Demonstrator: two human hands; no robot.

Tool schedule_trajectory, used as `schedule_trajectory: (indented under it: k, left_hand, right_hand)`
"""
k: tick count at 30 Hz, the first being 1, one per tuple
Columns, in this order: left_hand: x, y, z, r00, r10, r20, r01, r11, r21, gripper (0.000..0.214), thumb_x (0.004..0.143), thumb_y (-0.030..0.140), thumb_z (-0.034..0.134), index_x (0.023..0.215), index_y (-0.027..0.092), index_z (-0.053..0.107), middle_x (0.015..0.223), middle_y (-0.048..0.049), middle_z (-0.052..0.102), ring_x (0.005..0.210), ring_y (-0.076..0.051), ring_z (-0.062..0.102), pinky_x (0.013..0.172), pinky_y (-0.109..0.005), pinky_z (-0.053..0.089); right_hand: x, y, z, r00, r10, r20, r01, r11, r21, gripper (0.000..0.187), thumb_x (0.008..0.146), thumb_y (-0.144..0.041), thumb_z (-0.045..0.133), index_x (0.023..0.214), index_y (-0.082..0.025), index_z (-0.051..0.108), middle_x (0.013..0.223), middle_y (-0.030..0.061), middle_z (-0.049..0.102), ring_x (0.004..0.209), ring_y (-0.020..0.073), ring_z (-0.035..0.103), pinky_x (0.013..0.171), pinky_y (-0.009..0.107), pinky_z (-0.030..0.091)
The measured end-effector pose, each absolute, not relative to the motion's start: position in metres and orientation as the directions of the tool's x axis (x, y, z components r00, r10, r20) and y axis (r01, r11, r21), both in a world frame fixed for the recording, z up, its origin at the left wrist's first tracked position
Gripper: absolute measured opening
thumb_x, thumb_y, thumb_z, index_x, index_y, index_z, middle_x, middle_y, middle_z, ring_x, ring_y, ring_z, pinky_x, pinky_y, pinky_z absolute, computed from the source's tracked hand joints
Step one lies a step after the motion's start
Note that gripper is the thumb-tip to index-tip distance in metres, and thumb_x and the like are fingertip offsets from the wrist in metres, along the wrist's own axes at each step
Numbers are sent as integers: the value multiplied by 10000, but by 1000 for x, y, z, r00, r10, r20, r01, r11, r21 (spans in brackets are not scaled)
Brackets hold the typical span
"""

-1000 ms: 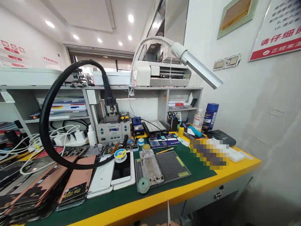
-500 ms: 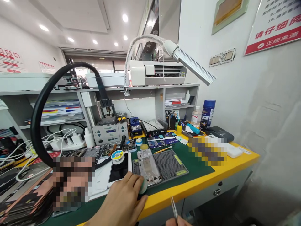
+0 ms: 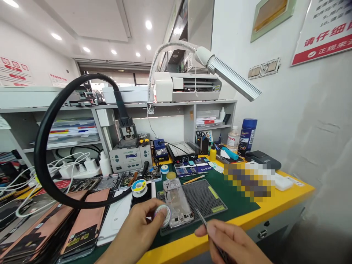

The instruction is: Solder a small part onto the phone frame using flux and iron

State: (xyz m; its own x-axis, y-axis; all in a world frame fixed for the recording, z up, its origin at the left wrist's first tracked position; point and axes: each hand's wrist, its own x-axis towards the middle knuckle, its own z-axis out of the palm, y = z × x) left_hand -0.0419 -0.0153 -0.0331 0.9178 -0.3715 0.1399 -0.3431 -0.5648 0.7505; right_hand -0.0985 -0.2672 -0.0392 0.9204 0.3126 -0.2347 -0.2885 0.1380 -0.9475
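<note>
My left hand grips a small round spool with a pale face and a purplish rim. It is pinched between thumb and fingers, just left of the phone frame's lower end. That silver phone frame, emptied of most parts, lies on a grey textured repair mat. In my right hand is a pair of metal tweezers, closed around by thumb and fingers. Their tips point up and left toward the mat's front edge, to the right of the frame's lower end.
Phone back covers are spread at left, with a solder spool on a white phone. A hot-air station with a looping black hose stands behind. A yellow bottle and blue spray can stand at back right.
My left hand has lifted and turned the spool so its face shows. My right hand with the tweezers has risen from the bottom edge toward the mat. The view has shifted slightly.
</note>
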Motion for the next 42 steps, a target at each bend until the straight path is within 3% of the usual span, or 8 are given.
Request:
schedule_trajectory:
  k: [3,9,16,28,42]
  left_hand:
    - [-32,-15,-19,919,-392,45,-211,-392,895,576,970,736,373,961,202,589,579,51,467,437,-109,384,414,-221,287]
    - [-7,-16,-17,923,-384,26,-132,-251,959,567,899,752,524,948,191,591,516,63,461,398,-88,336,397,-204,245]
    - [1,-15,-27,947,-312,81,-162,-244,956,538,914,713,557,948,181,628,538,48,458,456,-97,353,426,-207,226]
    - [-1,-14,-27,969,-226,100,-151,-222,963,545,890,719,574,970,189,667,558,35,444,502,-130,385,438,-222,249]
    - [-2,-14,-23,976,-199,88,-135,-237,962,537,926,690,555,958,164,657,567,46,438,508,-112,377,465,-215,259]
  right_hand:
    - [-67,-266,-13,880,413,-236,-268,21,-963,508,890,-650,654,1014,-160,703,548,-74,527,346,21,228,330,171,146]
    - [-16,-254,6,830,513,-219,-258,5,-966,421,930,-550,616,994,-145,708,545,-47,572,324,17,247,311,163,138]
    - [11,-244,3,801,553,-231,-256,-32,-966,409,952,-518,599,972,-129,726,521,-31,594,288,21,299,279,140,200]
    - [22,-246,2,779,572,-256,-271,-62,-961,391,980,-500,586,954,-133,719,548,-25,614,283,5,308,283,120,203]
    - [31,-241,-3,733,630,-258,-313,-25,-950,383,998,-486,592,978,-129,731,560,-7,618,281,7,326,270,112,212]
